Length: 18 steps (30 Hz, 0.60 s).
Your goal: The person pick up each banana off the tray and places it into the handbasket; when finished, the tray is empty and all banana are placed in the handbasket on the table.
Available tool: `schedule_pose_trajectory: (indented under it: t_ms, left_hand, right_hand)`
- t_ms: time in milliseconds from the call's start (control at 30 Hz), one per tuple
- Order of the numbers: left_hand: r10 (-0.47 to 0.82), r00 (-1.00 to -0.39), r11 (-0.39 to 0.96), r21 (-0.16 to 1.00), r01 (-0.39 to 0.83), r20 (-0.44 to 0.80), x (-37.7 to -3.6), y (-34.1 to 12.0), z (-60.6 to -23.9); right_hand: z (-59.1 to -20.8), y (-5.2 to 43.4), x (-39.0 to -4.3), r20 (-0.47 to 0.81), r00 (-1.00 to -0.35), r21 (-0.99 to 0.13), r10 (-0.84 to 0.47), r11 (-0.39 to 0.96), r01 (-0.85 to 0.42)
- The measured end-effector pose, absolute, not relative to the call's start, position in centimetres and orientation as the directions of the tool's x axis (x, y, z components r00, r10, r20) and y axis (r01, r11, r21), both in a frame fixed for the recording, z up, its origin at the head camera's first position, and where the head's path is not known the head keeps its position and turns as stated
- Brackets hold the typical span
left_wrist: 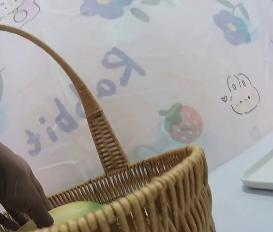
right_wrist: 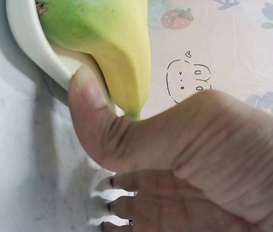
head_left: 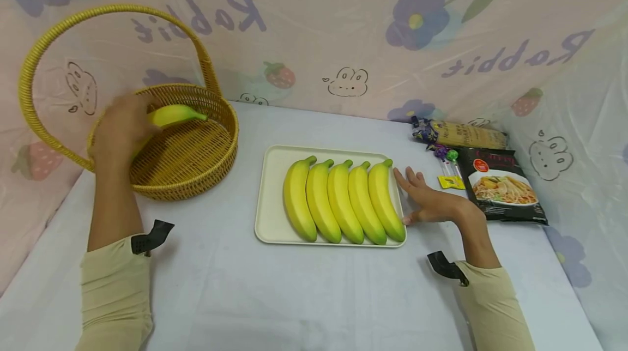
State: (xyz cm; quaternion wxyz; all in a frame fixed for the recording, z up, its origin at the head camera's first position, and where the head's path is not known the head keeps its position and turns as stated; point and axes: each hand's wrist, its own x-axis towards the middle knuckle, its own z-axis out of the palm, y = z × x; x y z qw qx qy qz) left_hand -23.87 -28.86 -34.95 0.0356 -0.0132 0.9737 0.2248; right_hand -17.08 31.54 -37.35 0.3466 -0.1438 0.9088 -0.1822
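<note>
Pale cloth covers the table [head_left: 314,296], and behind it hangs a pink plastic sheet [head_left: 343,40] printed with flowers, strawberries, rabbit faces and the word "Rabbit". Near the middle of the table sits one cream tray [head_left: 271,198] — the landmark for everything else.

On the tray lie five yellow bananas [head_left: 343,201] side by side, touching one another, stems pointing away from the person.

Left of the tray, close to it but apart, stands one round wicker basket [head_left: 196,171] with a tall hoop handle. A sixth banana [head_left: 173,115] is inside it, over the far part of the basket. The left hand [head_left: 120,130] is at this banana, above the basket's near-left rim; the hand is blurred, and I cannot tell whether its fingers grip the fruit or only touch it. From the left wrist view the fingers [left_wrist: 27,205] reach down to the banana's greenish skin behind the basket wall.

The right hand [head_left: 432,201] rests on the table at the tray's right edge, fingers spread and relaxed, holding nothing — its thumb presses against the tray rim beside the rightmost banana.

Right of the tray, beyond that hand, lie one black noodle packet [head_left: 505,187], one brown packet [head_left: 466,134] farther back, and a few small wrapped sweets [head_left: 447,168] between them.
</note>
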Motion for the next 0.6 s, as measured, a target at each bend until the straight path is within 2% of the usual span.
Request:
schedule_pose_trajectory:
  t_ms: [600]
  left_hand:
    - [-0.059, -0.992, 0.915, 0.392, -0.099, -0.113, -24.08, -28.84, -36.19]
  right_hand:
    - [-37.42, 31.69, -17.14, -0.580, -0.715, -0.432, -0.390, 0.892, -0.136]
